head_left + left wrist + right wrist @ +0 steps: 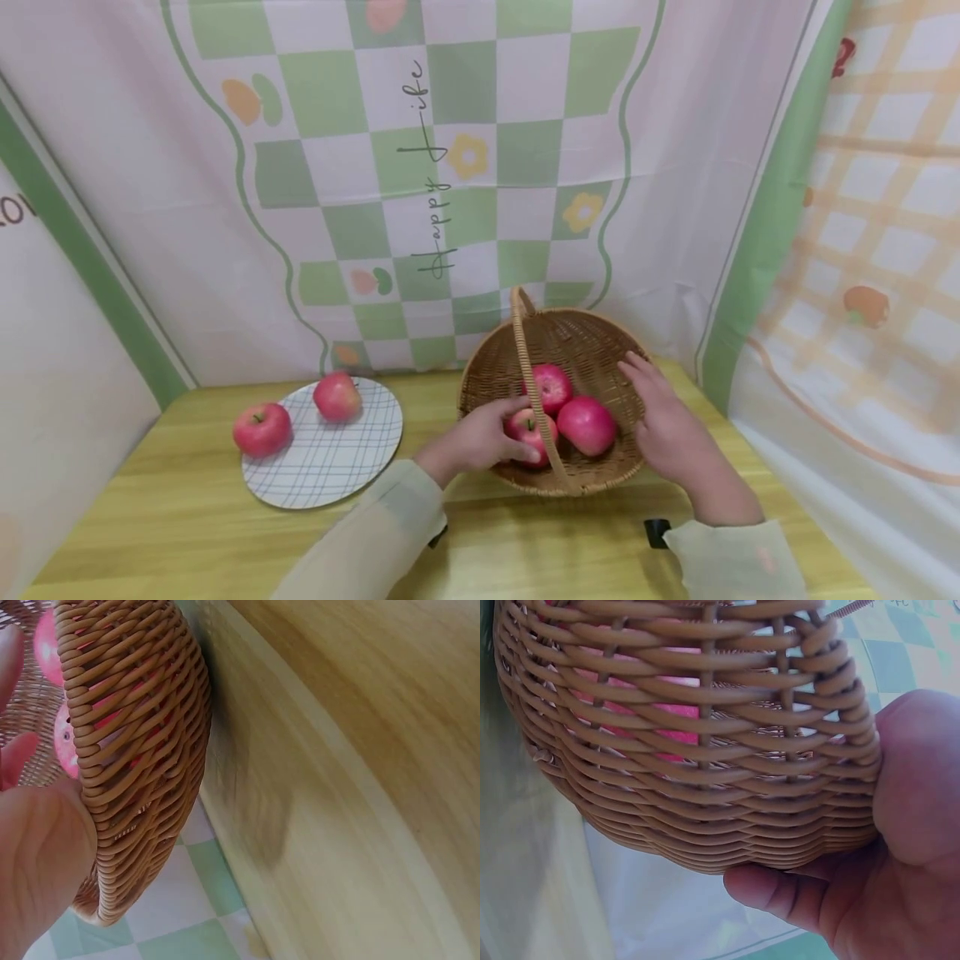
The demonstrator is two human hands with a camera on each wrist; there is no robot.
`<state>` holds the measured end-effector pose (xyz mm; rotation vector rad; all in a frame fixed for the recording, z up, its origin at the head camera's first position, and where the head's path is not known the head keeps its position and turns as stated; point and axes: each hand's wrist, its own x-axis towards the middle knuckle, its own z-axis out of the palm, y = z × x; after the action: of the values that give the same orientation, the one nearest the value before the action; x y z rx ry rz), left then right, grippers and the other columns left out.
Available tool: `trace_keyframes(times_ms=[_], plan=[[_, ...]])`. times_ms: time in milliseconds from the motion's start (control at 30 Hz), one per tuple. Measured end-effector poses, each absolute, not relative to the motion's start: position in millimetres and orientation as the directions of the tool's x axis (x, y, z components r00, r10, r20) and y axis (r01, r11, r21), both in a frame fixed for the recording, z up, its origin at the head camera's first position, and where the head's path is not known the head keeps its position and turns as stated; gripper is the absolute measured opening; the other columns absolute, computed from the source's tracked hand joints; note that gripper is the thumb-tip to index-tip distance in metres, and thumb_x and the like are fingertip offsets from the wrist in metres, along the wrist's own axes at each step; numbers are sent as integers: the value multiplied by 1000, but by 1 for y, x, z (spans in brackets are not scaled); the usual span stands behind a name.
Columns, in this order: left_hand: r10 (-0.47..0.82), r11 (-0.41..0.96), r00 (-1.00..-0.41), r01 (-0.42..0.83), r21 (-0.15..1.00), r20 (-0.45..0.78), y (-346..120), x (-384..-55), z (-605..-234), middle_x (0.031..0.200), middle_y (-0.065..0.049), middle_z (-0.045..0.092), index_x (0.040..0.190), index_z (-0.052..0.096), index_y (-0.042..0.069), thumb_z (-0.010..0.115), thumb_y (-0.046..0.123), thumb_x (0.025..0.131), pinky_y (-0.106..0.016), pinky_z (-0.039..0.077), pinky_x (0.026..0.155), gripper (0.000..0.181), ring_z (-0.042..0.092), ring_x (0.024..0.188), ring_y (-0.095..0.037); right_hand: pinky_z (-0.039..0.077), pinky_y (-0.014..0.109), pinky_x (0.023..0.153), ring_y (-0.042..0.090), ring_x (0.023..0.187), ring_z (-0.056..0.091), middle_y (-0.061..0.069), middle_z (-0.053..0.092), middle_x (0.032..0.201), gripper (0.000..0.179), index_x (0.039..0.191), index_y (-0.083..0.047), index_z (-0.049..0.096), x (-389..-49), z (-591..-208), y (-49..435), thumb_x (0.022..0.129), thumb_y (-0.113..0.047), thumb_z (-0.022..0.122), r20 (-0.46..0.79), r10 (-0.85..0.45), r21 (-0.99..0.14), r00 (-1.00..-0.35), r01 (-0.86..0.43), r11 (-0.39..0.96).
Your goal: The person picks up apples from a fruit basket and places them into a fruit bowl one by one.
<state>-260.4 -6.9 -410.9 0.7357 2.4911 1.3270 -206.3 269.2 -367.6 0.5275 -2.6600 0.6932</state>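
Brown wicker is forming a round, handled basket, and it is holding three red apples: a rear apple, a right-hand apple and a front-left apple. The left hand is reaching over the rim and holding that front-left apple between thumb and fingers, the apple lying inside the basket, with the arched handle crossing in front of it. The right hand is holding the basket's right side, its thumb side and fingers standing narrowly about the rim.

Two more apples are sitting at a flat round plate with a grid pattern, left of the basket: an upper apple is resting on it, and a left-edge apple is covering part of its rim; whether that one is touching the table I cannot tell. That is making five apples, one basket and one plate.

The left wrist view is showing the basket's outer wall close up, with two apples partly visible. The right wrist view is revealing fingers against the wicker's outside, hidden from the head view, and only red patches are showing through the weave.
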Motion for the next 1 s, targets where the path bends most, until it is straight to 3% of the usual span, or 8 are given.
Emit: trace_keyframes(times_ms=[133, 233, 367, 533, 767, 1000], plan=[[536, 466, -844, 319, 825, 24, -5, -260, -411, 136, -1, 53, 148, 50, 25, 87, 32, 77, -34, 43, 96, 81, 53, 107, -13, 24, 63, 109, 48, 142, 19, 23, 17, 161, 78, 151, 8, 27, -206, -368, 269, 77, 20, 43, 415, -270, -377, -869, -434, 818], [553, 472, -833, 339, 814, 26, -4, -261, -411, 121, 0, 50, 140, 60, 16, 87, 28, 78, -31, 46, 85, 69, 52, 94, -12, 25, 64, 108, 48, 142, 19, 23, 16, 160, 78, 151, 8, 27, -206, -368, 269, 77, 20, 44, 412, -275, -376, -869, -437, 817], [571, 479, -820, 363, 799, 30, -2, -261, -411, 108, 2, 47, 130, 67, 9, 86, 19, 81, -27, 47, 79, 54, 47, 99, -10, 24, 63, 109, 48, 142, 19, 24, 16, 160, 77, 151, 8, 27, -207, -367, 269, 77, 20, 44, 406, -279, -381, -870, -439, 814], [588, 486, -808, 399, 777, 47, 0, -262, -413, 110, 3, 46, 123, 72, 15, 87, 19, 79, -26, 47, 81, 47, 43, 106, -11, 26, 64, 108, 48, 142, 19, 23, 17, 160, 78, 152, 7, 26, -207, -367, 270, 77, 20, 44, 399, -274, -378, -875, -429, 820], [596, 541, -803, 415, 731, 15, 0, -260, -411, 123, 1, 46, 136, 63, 14, 89, 29, 77, -26, 46, 87, 66, 48, 106, -12, 28, 65, 106, 49, 142, 19, 23, 15, 161, 78, 152, 8, 25, -206, -365, 269, 77, 19, 45, 386, -271, -379, -882, -420, 825], [613, 545, -790, 421, 725, -3, 0, -259, -412, 127, 2, 43, 136, 64, 25, 89, 27, 77, -27, 45, 91, 65, 47, 112, -16, 27, 65, 107, 49, 142, 19, 24, 18, 160, 76, 151, 9, 26, -205, -366, 269, 78, 18, 42, 396, -283, -368, -874, -433, 823]])
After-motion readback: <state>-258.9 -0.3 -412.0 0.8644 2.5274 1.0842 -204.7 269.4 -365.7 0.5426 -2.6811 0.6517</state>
